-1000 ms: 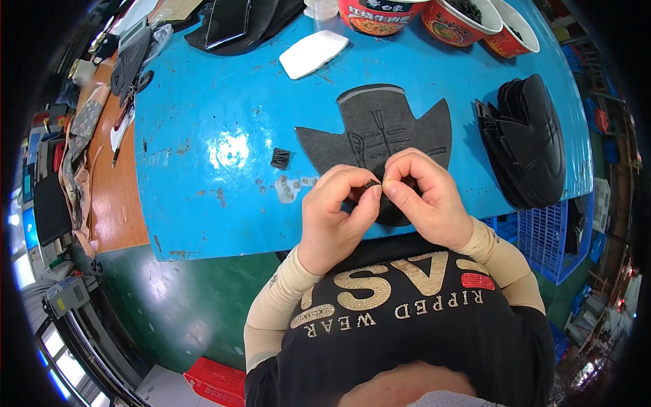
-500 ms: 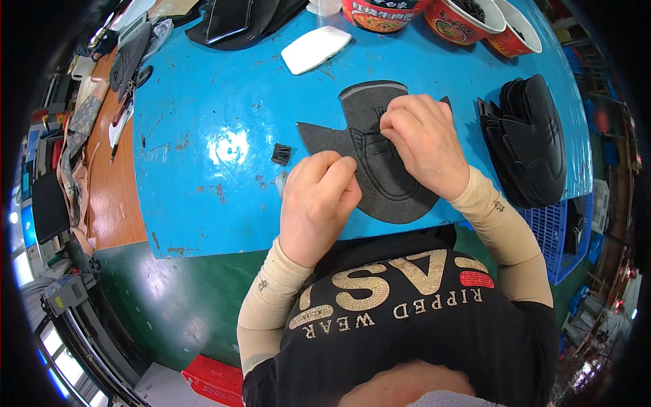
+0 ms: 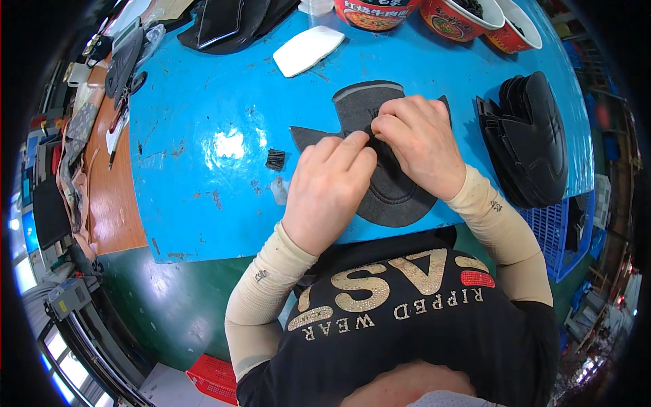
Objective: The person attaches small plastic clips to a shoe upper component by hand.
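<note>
A dark grey shoe upper piece (image 3: pixel 390 207) with stitched curved lines lies flat on the blue table, in front of my body. Over its middle, my left hand (image 3: pixel 327 183) is closed in a pinch. My right hand (image 3: pixel 426 146) pinches too, its fingertips almost meeting those of the left. Whatever small dark thing is between the fingers is hidden. Left of my left hand lies a small bundle of black strips (image 3: pixel 274 159), with a small translucent scrap (image 3: pixel 279 191) just below it.
A stack of black upper pieces (image 3: pixel 536 139) stands at the right, above a blue basket (image 3: pixel 559 244). Along the far edge are a white pad (image 3: pixel 308 51), a phone (image 3: pixel 220 24) on black pieces, and red paper tubs (image 3: pixel 458 20), one with black bits inside. Tools and cloth lie at the left.
My left hand has moved up and right, from the near side of the upper to its middle, meeting my right hand. The right hand has shifted slightly down and left.
</note>
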Demonstrator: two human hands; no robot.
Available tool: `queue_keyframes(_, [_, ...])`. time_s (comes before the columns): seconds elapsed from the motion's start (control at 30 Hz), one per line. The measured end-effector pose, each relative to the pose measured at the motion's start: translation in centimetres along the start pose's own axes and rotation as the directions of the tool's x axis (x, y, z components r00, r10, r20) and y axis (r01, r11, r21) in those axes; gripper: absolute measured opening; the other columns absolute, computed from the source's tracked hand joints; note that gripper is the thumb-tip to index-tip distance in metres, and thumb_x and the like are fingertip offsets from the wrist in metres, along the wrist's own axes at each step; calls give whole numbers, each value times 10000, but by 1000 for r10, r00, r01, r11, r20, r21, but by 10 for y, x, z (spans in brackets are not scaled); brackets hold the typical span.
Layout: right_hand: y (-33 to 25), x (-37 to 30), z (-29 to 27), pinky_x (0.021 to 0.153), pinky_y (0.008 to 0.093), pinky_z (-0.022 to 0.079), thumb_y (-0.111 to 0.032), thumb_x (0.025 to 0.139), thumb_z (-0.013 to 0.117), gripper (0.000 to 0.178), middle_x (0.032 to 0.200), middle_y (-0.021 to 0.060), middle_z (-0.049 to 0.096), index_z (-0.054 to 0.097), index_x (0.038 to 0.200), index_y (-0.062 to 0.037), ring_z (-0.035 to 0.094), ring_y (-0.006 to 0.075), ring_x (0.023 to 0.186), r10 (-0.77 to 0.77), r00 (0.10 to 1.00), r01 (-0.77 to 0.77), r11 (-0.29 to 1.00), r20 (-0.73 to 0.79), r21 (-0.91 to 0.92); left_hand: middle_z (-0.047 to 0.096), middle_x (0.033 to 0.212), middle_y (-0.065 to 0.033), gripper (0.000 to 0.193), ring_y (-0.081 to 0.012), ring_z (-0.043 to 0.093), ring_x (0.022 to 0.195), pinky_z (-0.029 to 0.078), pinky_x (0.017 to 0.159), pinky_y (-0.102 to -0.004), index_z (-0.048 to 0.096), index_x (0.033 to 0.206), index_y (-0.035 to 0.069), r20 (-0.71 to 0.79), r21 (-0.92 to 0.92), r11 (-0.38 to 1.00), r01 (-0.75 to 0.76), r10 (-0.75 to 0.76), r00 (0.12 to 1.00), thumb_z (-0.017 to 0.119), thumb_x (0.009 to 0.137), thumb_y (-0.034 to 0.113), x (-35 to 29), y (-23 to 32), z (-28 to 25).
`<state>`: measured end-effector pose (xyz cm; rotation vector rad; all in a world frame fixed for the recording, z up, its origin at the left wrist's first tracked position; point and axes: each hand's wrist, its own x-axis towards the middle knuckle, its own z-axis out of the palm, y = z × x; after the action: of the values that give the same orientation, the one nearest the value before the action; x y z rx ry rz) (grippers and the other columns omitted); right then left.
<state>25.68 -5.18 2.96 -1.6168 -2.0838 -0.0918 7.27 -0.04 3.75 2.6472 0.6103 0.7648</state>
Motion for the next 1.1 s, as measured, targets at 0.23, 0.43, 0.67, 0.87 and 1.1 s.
queue_keyframes(0.23, [2,0,-1,796,357,368,-112,780,603,116,967,-5,585,608,895,-123,547,189,927,-26,1000,26,1000,-11,-5,655,1062,-65,228,-217,595,852,469,722,-342,620,934,44,14,155,988,-22,20,1000,673,712,43,-3,2,8])
queue_keyframes(0.43, [5,-1,-13,773,349,377,-100,741,676,110,943,-8,608,658,849,-111,559,192,907,37,995,-33,998,-88,50,663,1065,-58,225,-209,596,850,467,723,-337,623,928,49,29,207,978,-9,3,1000,671,708,52,-4,4,9])
queue_keyframes(0.67, [0,-12,-10,768,337,382,-63,679,692,188,932,-25,614,699,856,-127,564,174,867,43,993,-39,999,-108,37,664,1071,-64,232,-208,596,848,470,717,-336,623,926,47,40,226,974,-5,-5,999,663,698,52,-3,7,9])
queue_keyframes(0.87, [-1,-14,-6,775,341,371,-121,704,654,146,956,-43,610,693,840,-156,552,163,888,12,996,-21,995,-85,-99,658,1076,-74,225,-206,595,850,462,704,-333,610,935,43,73,248,969,-11,-8,997,641,712,60,-2,11,8])
queue_keyframes(1.1, [-7,-14,-5,795,346,355,-138,693,655,196,983,-45,604,685,884,-172,540,171,927,-13,992,-12,980,-124,-196,656,1055,-90,205,-221,601,838,466,698,-338,601,928,32,46,243,970,-6,-6,999,636,726,31,-4,12,8])
